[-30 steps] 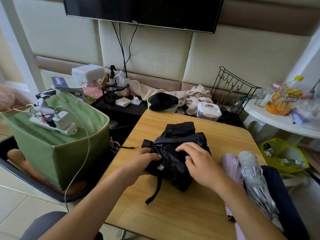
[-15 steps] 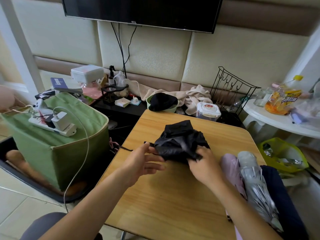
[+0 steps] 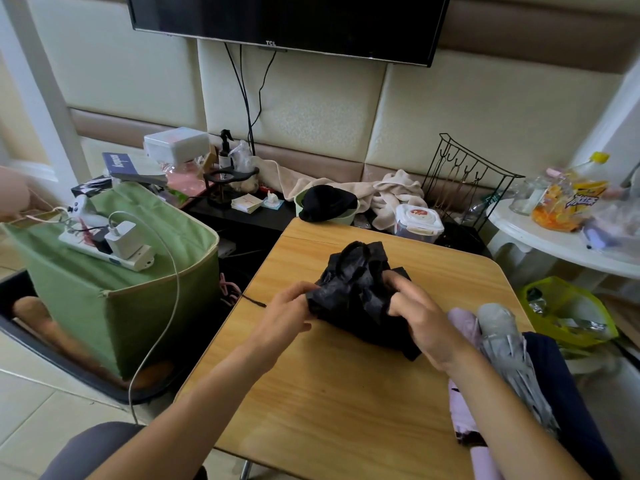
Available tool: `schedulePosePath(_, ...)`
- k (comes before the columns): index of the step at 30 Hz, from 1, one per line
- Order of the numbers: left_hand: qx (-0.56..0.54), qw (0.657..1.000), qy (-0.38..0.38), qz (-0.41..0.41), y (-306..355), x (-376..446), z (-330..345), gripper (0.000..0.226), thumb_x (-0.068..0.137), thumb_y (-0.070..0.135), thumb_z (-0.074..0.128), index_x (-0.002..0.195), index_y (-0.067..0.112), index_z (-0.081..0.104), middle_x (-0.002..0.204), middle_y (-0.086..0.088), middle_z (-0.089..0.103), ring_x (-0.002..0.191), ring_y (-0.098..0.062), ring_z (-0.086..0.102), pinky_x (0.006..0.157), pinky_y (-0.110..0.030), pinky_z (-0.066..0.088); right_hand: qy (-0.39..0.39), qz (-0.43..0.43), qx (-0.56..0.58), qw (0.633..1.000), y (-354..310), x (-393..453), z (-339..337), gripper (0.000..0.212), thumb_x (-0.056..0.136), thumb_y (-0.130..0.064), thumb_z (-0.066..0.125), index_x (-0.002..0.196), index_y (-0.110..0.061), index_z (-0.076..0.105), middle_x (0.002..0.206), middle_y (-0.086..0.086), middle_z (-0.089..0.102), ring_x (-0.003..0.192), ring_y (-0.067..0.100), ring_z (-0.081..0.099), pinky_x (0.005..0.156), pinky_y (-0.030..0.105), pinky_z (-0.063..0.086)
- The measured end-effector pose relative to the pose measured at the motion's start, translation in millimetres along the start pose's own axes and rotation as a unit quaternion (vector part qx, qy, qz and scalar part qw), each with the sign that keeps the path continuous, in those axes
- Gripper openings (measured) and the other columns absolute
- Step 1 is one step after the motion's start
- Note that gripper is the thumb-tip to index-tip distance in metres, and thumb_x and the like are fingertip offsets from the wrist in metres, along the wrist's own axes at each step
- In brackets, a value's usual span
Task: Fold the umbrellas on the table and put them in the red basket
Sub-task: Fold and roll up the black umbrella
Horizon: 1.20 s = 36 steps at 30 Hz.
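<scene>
Since a moment ago we have bunched the black umbrella point(image 3: 356, 299) higher on the wooden table point(image 3: 332, 393); our left hand point(image 3: 287, 317) pinches its edge, right hand point(image 3: 422, 320) grips its folds. Beside our right fingers lie lilac point(image 3: 462, 327) and grey point(image 3: 502, 334) umbrellas.

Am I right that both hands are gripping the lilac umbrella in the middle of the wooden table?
Not quite: the head view shows the left hand and right hand gripping the black umbrella on the wooden table. The lilac umbrella lies untouched at the right edge.
</scene>
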<state>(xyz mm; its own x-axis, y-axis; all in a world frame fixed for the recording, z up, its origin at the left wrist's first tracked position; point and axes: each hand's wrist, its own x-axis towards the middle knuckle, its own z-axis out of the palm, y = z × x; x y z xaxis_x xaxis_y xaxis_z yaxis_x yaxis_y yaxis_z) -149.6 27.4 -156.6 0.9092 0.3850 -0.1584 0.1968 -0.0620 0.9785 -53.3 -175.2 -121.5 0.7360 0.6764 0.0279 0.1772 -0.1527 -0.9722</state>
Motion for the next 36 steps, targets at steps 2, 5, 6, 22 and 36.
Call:
schedulePosePath(2,-0.03,0.999,0.008,-0.024,3.2,-1.0,-1.0,0.041,0.106,0.008,0.034,0.106,0.025,0.071,0.109,-0.004,0.075,0.105,-0.016,0.07,0.095,-0.038,0.056,-0.027,-0.014,0.04,0.999,-0.5,-1.5,-4.3,0.036,0.086,-0.037,0.056,0.117,-0.031,0.071,0.124,0.006,0.07,0.123,0.027,0.061,0.108,0.047,0.042)
schedulePosePath(5,-0.036,0.999,-0.009,-0.036,7.6,-1.1,-6.3,0.043,0.103,0.0,0.034,0.099,0.018,0.072,0.107,-0.007,0.076,0.104,-0.018,0.071,0.093,-0.038,0.059,-0.014,-0.007,0.015,1.0,-3.7,-3.5,-3.1,0.032,0.092,-0.053,0.068,0.114,-0.03,0.071,0.11,-0.016,0.073,0.111,0.003,0.065,0.103,0.024,0.043)
schedulePosePath(6,-0.033,0.999,-0.012,-0.041,9.4,-1.2,-9.5,0.042,0.101,-0.004,0.033,0.098,0.013,0.072,0.108,-0.01,0.075,0.101,-0.019,0.07,0.086,-0.034,0.06,-0.014,-0.014,-0.007,1.0,-4.1,-3.8,-2.8,0.036,0.092,-0.05,0.07,0.114,-0.022,0.071,0.1,-0.017,0.072,0.102,0.001,0.065,0.096,0.017,0.044)
schedulePosePath(22,0.136,0.962,-0.179,0.154,2.6,-7.7,-14.6,0.023,0.092,0.016,0.077,0.113,0.023,0.071,0.108,0.007,0.072,0.101,-0.007,0.069,0.09,-0.033,0.059,-0.032,0.001,-0.103,0.994,-3.5,-4.7,10.7,0.054,0.105,-0.049,0.052,0.08,-0.002,0.059,0.075,0.01,0.058,0.075,0.017,0.058,0.081,0.033,0.042)
schedulePosePath(36,0.331,0.877,-0.272,0.216,-20.9,-13.8,-38.5,0.028,0.088,0.01,0.075,0.101,0.034,0.076,0.108,0.017,0.069,0.104,-0.004,0.063,0.094,-0.028,0.052,-0.003,-0.078,-0.403,0.912,19.7,-18.5,17.9,0.014,0.102,-0.034,0.058,0.093,-0.035,0.068,0.098,-0.018,0.064,0.101,-0.004,0.053,0.107,0.031,0.028)
